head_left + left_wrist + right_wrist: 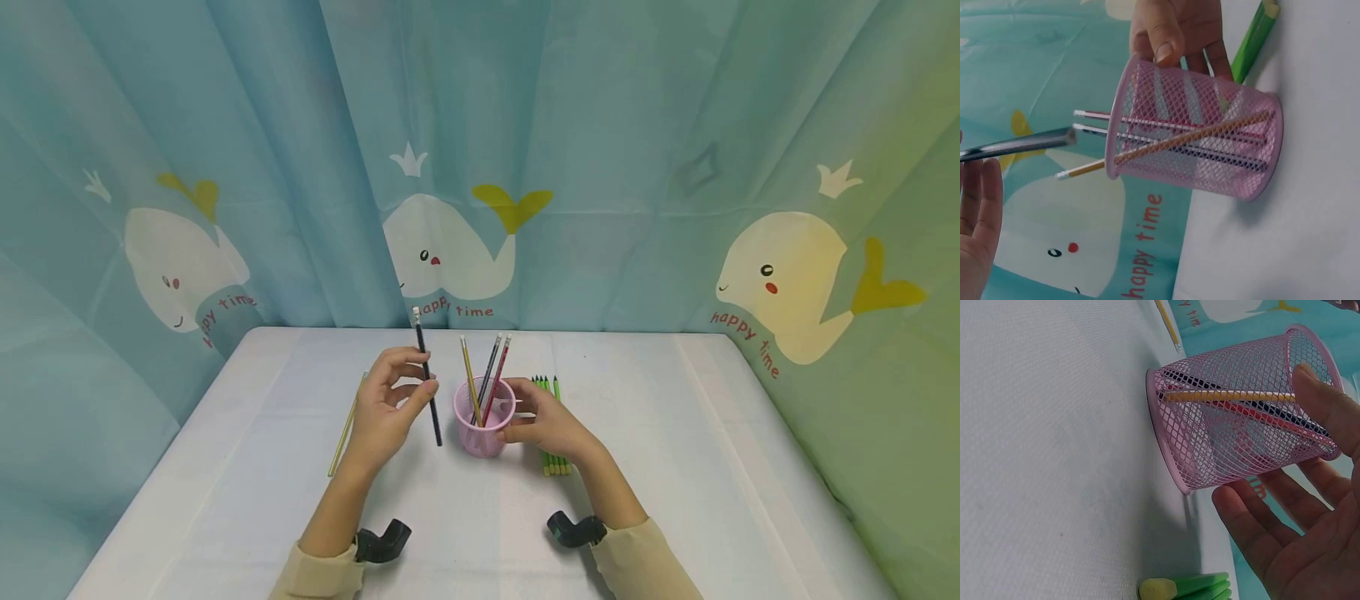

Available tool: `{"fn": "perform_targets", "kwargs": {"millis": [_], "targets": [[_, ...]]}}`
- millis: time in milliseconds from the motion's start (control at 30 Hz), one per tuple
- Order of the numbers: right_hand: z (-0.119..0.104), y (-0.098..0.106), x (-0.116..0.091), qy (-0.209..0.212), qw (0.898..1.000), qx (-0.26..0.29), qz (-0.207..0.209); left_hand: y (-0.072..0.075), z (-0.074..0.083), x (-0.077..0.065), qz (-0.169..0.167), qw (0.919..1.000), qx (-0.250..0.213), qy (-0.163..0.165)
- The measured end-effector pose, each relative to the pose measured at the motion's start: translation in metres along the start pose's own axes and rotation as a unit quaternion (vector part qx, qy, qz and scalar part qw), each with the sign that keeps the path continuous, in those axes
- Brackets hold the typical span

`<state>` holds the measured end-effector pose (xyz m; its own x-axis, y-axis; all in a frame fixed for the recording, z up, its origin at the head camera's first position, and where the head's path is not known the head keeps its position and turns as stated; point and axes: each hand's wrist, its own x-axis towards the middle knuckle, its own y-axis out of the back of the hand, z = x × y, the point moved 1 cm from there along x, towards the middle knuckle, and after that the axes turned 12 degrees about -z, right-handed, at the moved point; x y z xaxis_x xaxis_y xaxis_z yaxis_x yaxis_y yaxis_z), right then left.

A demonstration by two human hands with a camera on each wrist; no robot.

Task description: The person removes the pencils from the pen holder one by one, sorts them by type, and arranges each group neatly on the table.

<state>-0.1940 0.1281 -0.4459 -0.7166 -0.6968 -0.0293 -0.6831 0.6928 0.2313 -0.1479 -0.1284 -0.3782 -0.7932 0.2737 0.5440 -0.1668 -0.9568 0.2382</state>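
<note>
My left hand (382, 412) pinches a black pencil (435, 421) between thumb and fingers, its white eraser end up and its lower end just left of the pink mesh pencil cup (482, 443). Around the cup's right side curl the thumb and fingers of my right hand (555, 425), holding it upright. Inside lean a yellow pencil (1091, 169), a dark pencil (492, 360) and a red pencil (502, 367), eraser ends up. The left wrist view shows the held black pencil (1029, 144) outside the cup's rim, apart from it.
A yellow pencil (345, 437) lies on the white table (675, 467), left of my left hand. Several green pencils (557, 467) lie side by side under and beyond my right hand. Behind the table hangs a blue-green curtain (615, 167) with whale prints.
</note>
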Motion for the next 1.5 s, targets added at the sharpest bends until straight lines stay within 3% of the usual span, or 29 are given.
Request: {"fn": "perform_targets", "kwargs": {"millis": [167,300,500,833,967,1300,1500], "targets": [[0.0,0.0,0.0,0.0,1.0,-0.003,0.0,0.007,-0.003,0.0,0.004,0.9999,0.008,0.005],[0.0,0.0,0.0,-0.001,1.0,-0.003,0.0,0.014,-0.004,0.001,0.025,0.9995,0.012,0.011],[0.0,0.0,0.0,0.001,1.0,0.0,0.0,0.031,-0.003,0.0,0.065,0.9965,0.008,0.053],[0.001,0.0,0.001,0.0,1.0,-0.005,0.003,0.064,0.007,-0.006,0.131,0.9789,0.058,0.146],[0.001,0.0,0.0,-0.004,1.0,-0.01,0.005,0.073,0.0,-0.008,0.148,0.9713,0.088,0.164],[0.002,0.001,0.001,-0.007,1.0,-0.014,0.008,0.08,-0.021,-0.012,0.104,0.9585,0.162,0.211],[0.001,0.001,0.001,-0.006,1.0,-0.014,0.006,0.083,-0.031,-0.016,0.098,0.9477,0.199,0.23]]}}
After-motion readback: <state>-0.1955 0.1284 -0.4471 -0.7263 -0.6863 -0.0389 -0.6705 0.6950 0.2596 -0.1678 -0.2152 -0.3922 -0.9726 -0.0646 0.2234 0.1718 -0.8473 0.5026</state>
